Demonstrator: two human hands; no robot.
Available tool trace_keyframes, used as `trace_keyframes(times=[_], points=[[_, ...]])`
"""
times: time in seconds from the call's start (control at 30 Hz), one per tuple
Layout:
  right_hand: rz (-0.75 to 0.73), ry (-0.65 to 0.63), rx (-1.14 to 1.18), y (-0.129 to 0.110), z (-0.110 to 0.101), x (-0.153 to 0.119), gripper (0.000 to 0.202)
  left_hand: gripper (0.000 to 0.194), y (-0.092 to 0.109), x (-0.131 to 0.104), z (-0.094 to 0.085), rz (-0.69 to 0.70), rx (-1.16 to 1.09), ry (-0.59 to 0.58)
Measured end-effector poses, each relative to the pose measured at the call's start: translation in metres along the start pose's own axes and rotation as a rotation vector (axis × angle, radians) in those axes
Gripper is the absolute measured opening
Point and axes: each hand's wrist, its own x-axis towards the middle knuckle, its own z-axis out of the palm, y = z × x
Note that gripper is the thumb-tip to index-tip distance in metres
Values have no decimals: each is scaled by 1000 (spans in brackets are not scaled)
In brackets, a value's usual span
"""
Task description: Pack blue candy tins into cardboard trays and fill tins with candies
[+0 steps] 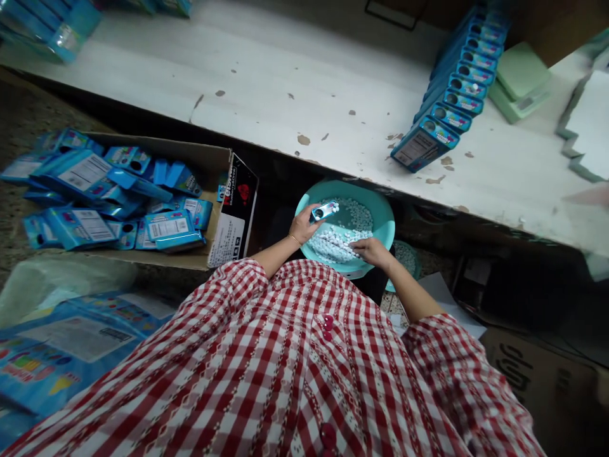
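A turquoise plastic basin (389, 222) sits in front of my body below the table edge, holding many small white pellets (333, 247). My left hand (301, 228) grips a small blue carton (325, 210) over the basin's left side. The carton is tilted, its end with a dark round opening turned up, and a few white pellets lie at its right end. Down among the pellets at the basin's right is my right hand (373, 252), its fingers drawn together at the tips. How many pellets it holds is hidden.
A row of blue cartons (451, 101) stands on the white table (266, 82), beside a pale green device (521, 79). At left, a cardboard box (221, 209) is full of blue cartons (85, 171). Blue packaging (71, 343) lies lower left; another pellet container (406, 260) is behind my right arm.
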Motion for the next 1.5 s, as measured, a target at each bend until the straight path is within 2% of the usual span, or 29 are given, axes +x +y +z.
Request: trace_keyframes(times=[0.07, 0.13, 0.27, 0.43, 0.5, 0.6, 0.73, 0.9, 0.97, 1.03, 1.1, 1.17, 1.27, 1.37, 1.43, 1.5], points=[[-31, 61, 96, -8, -17, -15, 31, 40, 0, 0, 0, 16, -7, -13], [-56, 87, 92, -21, -34, -25, 32, 40, 0, -1, 0, 30, -9, -30], [-39, 113, -98, -61, -57, -29, 32, 41, -2, -1, 0, 54, -3, -66], [0, 80, -364, -105, -69, -23, 33, 42, -3, -2, 0, 89, -2, -102], [17, 88, -411, -111, -72, -24, 33, 42, -3, -2, 0, 90, 1, -106], [19, 110, -396, -105, -73, -32, 33, 42, -1, -2, -1, 92, 0, -96], [100, 118, -309, -77, -60, -44, 34, 41, 0, -2, 0, 78, 1, -93], [153, 143, -285, -45, -18, -38, 33, 39, 0, 2, 0, 36, -96, -46], [114, 216, -251, -36, -6, -30, 34, 38, 0, 2, 1, -18, -146, -33], [41, 378, -160, -31, 1, -22, 39, 38, 1, -1, 6, -102, -181, -38], [-54, 544, -69, -30, 4, -14, 45, 38, 5, -4, 12, -173, -212, -60], [-138, 598, -42, -37, 9, -6, 48, 40, 10, -7, 19, -189, -241, -103], [-191, 525, -102, -57, 23, 4, 53, 37, 18, -7, 26, -154, -226, -137], [-267, 449, -149, -75, 37, 9, 58, 32, 22, -6, 23, -102, -126, -131], [-288, 449, -135, -77, 40, 9, 60, 34, 25, -6, 18, -49, -43, -134], [-223, 500, -106, -70, 36, 7, 58, 37, 29, -8, 11, 13, 54, -148]])
